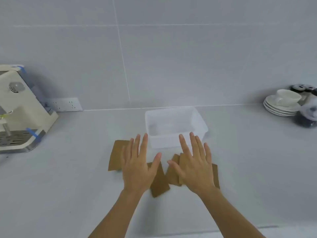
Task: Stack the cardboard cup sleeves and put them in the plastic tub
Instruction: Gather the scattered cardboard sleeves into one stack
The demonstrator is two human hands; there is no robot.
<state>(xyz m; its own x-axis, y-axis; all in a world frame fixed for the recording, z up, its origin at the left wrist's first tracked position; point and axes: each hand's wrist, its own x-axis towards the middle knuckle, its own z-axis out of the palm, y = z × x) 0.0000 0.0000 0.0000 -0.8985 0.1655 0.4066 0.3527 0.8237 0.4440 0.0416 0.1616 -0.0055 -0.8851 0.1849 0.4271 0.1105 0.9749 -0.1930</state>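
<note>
Several flat brown cardboard cup sleeves lie on the grey counter just in front of a clear plastic tub [199, 123], which holds nothing I can see. One sleeve [115, 156] shows to the left of my left hand [139, 166], another sleeve [159, 183] lies tilted between my wrists, and overlapping sleeves [172, 175] lie under my right hand [195, 169]. Both hands hover palm down over the sleeves with fingers spread, holding nothing. The fingertips reach the tub's near wall.
A cream coffee machine [18, 110] stands at the far left with a wall socket [66, 104] behind it. Stacked white saucers with a cup [283, 103] and dark jars [308, 115] sit at the far right. A tiled wall rises behind the tub.
</note>
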